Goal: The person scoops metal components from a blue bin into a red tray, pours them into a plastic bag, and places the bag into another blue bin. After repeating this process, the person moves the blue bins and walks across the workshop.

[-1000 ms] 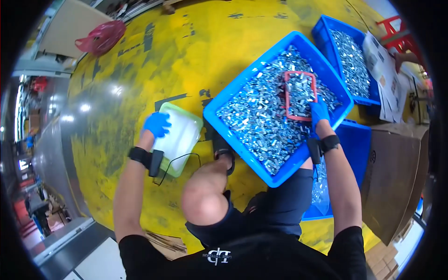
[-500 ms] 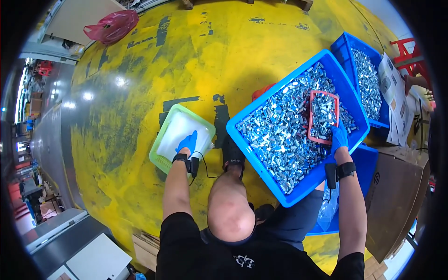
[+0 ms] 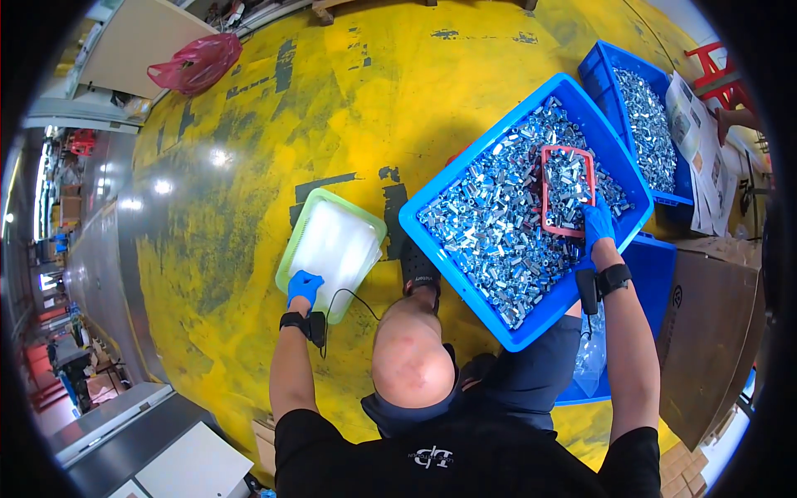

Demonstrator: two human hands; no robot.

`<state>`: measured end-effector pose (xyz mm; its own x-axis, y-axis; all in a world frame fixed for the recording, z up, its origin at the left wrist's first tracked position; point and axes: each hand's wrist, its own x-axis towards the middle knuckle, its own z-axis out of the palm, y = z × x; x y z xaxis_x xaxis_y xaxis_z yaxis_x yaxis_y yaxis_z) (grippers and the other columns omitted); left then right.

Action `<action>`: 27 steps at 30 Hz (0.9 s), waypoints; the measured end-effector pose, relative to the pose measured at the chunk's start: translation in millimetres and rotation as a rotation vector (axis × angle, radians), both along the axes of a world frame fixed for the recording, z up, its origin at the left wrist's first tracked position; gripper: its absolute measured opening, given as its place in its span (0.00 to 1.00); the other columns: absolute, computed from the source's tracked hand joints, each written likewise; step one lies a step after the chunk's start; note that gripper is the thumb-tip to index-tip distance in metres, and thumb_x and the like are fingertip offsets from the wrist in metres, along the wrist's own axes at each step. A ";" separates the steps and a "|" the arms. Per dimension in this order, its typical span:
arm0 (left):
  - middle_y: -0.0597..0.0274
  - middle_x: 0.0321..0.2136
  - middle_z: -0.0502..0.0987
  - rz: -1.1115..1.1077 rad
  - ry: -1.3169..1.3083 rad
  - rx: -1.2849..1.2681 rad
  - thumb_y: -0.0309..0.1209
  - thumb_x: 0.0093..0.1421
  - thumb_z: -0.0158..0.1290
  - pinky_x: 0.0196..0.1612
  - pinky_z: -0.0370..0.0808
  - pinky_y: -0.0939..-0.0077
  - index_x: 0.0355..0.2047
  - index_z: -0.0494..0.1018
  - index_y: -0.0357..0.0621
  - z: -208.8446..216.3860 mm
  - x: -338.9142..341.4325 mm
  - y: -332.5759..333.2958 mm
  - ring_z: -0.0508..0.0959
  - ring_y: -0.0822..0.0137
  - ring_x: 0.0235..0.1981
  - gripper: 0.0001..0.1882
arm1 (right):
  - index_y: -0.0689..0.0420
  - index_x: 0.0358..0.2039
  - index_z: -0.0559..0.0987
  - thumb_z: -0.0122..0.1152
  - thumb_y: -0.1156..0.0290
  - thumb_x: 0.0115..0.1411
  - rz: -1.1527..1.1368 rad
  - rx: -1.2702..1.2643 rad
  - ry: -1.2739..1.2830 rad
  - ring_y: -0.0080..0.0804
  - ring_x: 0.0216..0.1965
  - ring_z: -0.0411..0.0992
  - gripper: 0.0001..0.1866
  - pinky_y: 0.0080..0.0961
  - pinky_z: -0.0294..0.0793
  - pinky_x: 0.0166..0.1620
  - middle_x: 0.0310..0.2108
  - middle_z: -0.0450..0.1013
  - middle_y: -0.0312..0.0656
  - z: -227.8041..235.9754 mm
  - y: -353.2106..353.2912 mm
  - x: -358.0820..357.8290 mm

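Observation:
My left hand (image 3: 305, 286), in a blue glove, is curled closed at the near left edge of a light green basket (image 3: 290, 253). A stack of thin white translucent plastic sheets or bags (image 3: 332, 241) lies in that basket, its right side jutting over the rim. What the fingers pinch is hidden. My right hand (image 3: 598, 226), also gloved in blue, grips the near right corner of a small red tray (image 3: 545, 195). Small metal cylindrical pieces fill the tray, which rests on many more such pieces (image 3: 490, 224) in a large blue bin (image 3: 490, 319).
Another blue bin (image 3: 599, 70) of metal parts stands at the far right, beside printed paper sheets (image 3: 701, 158). A cardboard box (image 3: 706, 332) and a lower blue bin (image 3: 652, 274) are on the right. A pink plastic bag (image 3: 198, 65) lies far left on the yellow floor.
My left hand has moved nearer and left across the white stack, and its fingers have curled closed. The stack's right side now juts over the rim. My right hand keeps hold of the red tray.

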<state>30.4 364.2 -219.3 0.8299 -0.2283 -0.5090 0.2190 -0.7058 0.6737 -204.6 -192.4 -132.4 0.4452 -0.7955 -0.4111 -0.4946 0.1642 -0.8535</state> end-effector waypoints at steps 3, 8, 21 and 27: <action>0.59 0.18 0.72 0.006 -0.114 0.016 0.24 0.44 0.51 0.27 0.69 0.75 0.27 0.69 0.42 15.5 5.3 1.6 0.72 0.69 0.20 0.07 | 0.59 0.41 0.69 0.45 0.74 0.47 -0.001 0.021 -0.029 0.26 0.26 0.65 0.18 0.22 0.65 0.30 0.29 0.69 0.40 0.0 7.2 7.2; 0.61 0.21 0.70 -0.112 -0.275 0.018 0.25 0.51 0.45 0.27 0.69 0.74 0.34 0.64 0.45 108.3 20.9 -73.4 0.71 0.71 0.21 0.09 | 0.60 0.40 0.69 0.44 0.76 0.47 0.006 0.002 -0.036 0.28 0.27 0.67 0.17 0.22 0.66 0.31 0.29 0.69 0.42 4.2 7.6 8.9; 0.62 0.34 0.68 -0.023 -0.598 -1.009 0.25 0.54 0.41 0.38 0.69 0.73 0.38 0.65 0.42 390.1 31.1 -271.0 0.69 0.67 0.32 0.10 | 0.61 0.19 0.74 0.48 0.75 0.41 0.439 -0.675 0.323 0.47 0.24 0.67 0.07 0.33 0.68 0.26 0.22 0.69 0.52 11.8 -7.6 8.1; 0.61 0.31 0.69 0.232 -0.369 -1.095 0.26 0.53 0.44 0.37 0.69 0.69 0.34 0.67 0.41 285.3 6.9 -315.8 0.70 0.65 0.33 0.08 | 0.63 0.13 0.70 0.47 0.75 0.38 -0.091 0.111 -0.224 0.30 0.17 0.64 0.05 0.27 0.61 0.19 0.12 0.63 0.44 87.3 6.7 -10.9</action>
